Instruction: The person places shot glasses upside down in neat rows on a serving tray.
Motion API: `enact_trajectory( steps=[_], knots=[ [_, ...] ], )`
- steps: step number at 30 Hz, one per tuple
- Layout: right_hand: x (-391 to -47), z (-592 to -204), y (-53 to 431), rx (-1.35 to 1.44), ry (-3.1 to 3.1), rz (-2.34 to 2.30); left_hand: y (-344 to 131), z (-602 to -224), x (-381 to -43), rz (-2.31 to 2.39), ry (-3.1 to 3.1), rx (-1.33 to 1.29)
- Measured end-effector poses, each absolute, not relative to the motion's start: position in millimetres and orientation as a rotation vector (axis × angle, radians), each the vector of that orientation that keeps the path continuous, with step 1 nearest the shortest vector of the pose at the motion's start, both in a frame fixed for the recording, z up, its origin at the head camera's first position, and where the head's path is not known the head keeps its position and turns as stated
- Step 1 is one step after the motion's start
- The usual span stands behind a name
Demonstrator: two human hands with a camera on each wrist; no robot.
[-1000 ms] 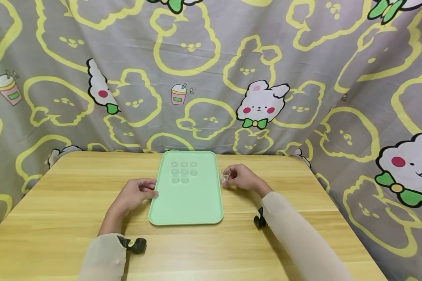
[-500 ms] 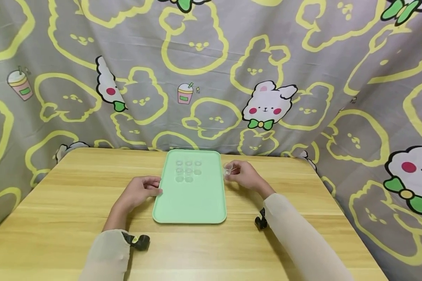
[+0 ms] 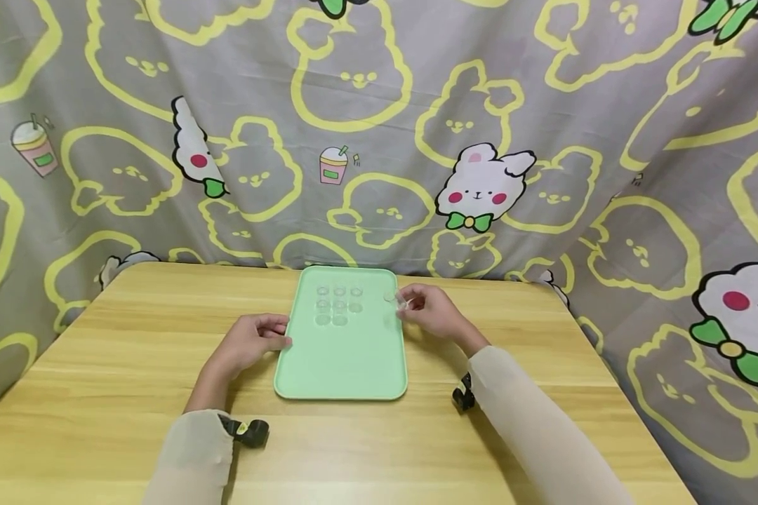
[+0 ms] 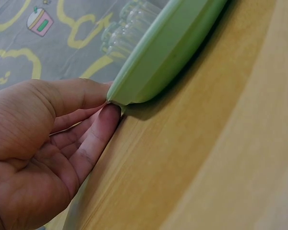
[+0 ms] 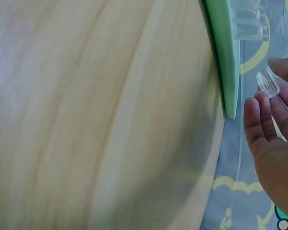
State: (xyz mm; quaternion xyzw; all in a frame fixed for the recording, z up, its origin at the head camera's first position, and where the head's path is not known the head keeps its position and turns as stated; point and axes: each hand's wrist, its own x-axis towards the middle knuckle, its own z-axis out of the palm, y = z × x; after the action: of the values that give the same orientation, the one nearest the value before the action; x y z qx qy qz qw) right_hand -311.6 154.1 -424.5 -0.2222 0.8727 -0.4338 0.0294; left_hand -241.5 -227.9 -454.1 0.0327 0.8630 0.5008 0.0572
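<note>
A light green tray (image 3: 341,365) lies on the wooden table, its long side running away from me. My left hand (image 3: 246,342) pinches its left rim between thumb and fingers; the left wrist view shows the fingertips (image 4: 102,120) right at the rim. Several small clear cups (image 3: 339,306) stand in rows on the far part of the tray. With thumb and fingertips my right hand (image 3: 434,310) holds another small clear cup (image 5: 268,82), tilted, over the tray's right edge. In the right wrist view its round thick base faces the camera.
The wooden table (image 3: 164,330) extends around the tray on all sides. A grey curtain (image 3: 379,147) with yellow animal outlines hangs close behind the table and along its right side. Black wrist cameras (image 3: 250,433) sit at both sleeves.
My right hand has lifted the clear cup from beside the tray, tilted it and brought it left over the right rim. My left hand stays at the left rim. The head view has shifted slightly.
</note>
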Motion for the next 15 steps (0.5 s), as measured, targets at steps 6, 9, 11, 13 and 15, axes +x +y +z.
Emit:
enact_trajectory(
  steps=[6, 9, 11, 13, 15],
  knots=[
    [-313, -416, 145, -0.674, 2.692, -1.340, -229, -450, -243, 1.513, 2.624, 0.114],
    [-312, -415, 141, -0.680, 2.698, -1.352, -228, -451, -242, 1.511, 2.628, 0.111],
    [-311, -415, 138, -0.688, 2.701, -1.365, -229, -452, -242, 1.507, 2.630, 0.106],
    [-310, -415, 135, -0.708, 2.699, -1.379, -229, -453, -241, 1.506, 2.626, 0.102],
    [-309, -414, 134, -0.720, 2.706, -1.385, -228, -453, -241, 1.505, 2.624, 0.103]
  ],
)
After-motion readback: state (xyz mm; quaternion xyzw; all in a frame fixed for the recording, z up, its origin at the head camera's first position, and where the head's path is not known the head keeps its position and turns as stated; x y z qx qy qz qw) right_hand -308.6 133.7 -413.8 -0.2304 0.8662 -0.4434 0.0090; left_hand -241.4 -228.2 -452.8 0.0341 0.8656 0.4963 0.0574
